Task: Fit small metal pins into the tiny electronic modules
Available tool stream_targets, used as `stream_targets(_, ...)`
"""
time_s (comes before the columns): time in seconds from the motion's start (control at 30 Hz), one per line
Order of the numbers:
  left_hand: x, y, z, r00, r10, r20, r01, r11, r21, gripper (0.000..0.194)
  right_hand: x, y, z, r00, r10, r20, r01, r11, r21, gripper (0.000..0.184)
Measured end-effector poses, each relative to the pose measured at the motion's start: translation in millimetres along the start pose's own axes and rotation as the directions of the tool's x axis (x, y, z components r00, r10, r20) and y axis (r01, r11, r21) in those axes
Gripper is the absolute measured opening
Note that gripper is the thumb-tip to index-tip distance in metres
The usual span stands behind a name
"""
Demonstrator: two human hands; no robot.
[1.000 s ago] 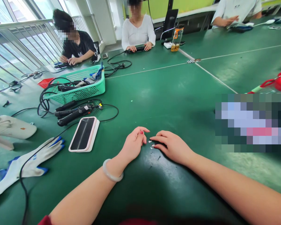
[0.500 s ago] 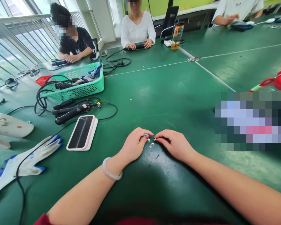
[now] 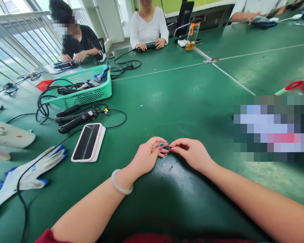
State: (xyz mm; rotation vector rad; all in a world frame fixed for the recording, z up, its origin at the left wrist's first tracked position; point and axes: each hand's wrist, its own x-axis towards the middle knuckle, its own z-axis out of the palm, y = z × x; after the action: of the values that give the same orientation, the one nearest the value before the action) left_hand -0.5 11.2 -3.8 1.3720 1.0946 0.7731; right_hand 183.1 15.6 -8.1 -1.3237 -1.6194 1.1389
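Note:
My left hand (image 3: 147, 152), with a pale bangle on its wrist, is closed in a pinch over the green table (image 3: 192, 199). Between its thumb and fingers shows a small blue-grey piece (image 3: 161, 144), too small to identify. My right hand (image 3: 191, 152) faces it, thumb and index finger pinching a tiny metal piece (image 3: 169, 149) partly hidden by the fingertips. The two hands' fingertips nearly meet. Just below the left fingertips lies another small silvery piece (image 3: 164, 156), partly covered by them.
To the left are a phone (image 3: 88, 141), a white-and-blue work glove (image 3: 38, 168), black corded hair-straightener-like tools (image 3: 77, 119) and a mint basket (image 3: 86, 96). A bottle (image 3: 192, 35) stands farther back. Several people sit across the table; a blurred patch covers the right side.
My right fingertips have moved slightly toward the left hand with the tiny metal piece. The left fingers have shifted, showing more of the blue-grey piece and covering part of the piece below.

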Motion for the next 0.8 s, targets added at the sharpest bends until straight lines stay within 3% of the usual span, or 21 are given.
stream_targets(0.13, -4.0, 5.5, -1.2, 0.996, 0.084, 0.025, -0.087, 0.958, 0.272, 0.025, -0.6, -2.2, 1.1, 1.000, -0.016, -0.008, 0.015, 1.000, -0.011, 0.010)
stream_targets(0.3, -5.3, 10.7, -2.7, 0.973, 0.217, 0.083, -0.225, 0.795, 0.563, 0.027, -2.2, -1.1, 2.8, 0.999, -0.044, -0.007, 0.043, 0.996, -0.073, 0.011)
stream_targets(0.5, -6.3, 8.6, -2.4, 0.955, 0.271, 0.117, -0.278, 0.691, 0.667, 0.044, -3.7, -0.3, 3.8, 0.998, -0.063, -0.012, 0.060, 0.986, -0.155, 0.011)
stream_targets(0.8, -6.5, 5.2, -3.5, 0.945, 0.299, 0.133, -0.291, 0.581, 0.760, 0.043, -4.3, -2.0, 2.7, 0.962, -0.271, 0.019, 0.262, 0.909, -0.323, 0.013)
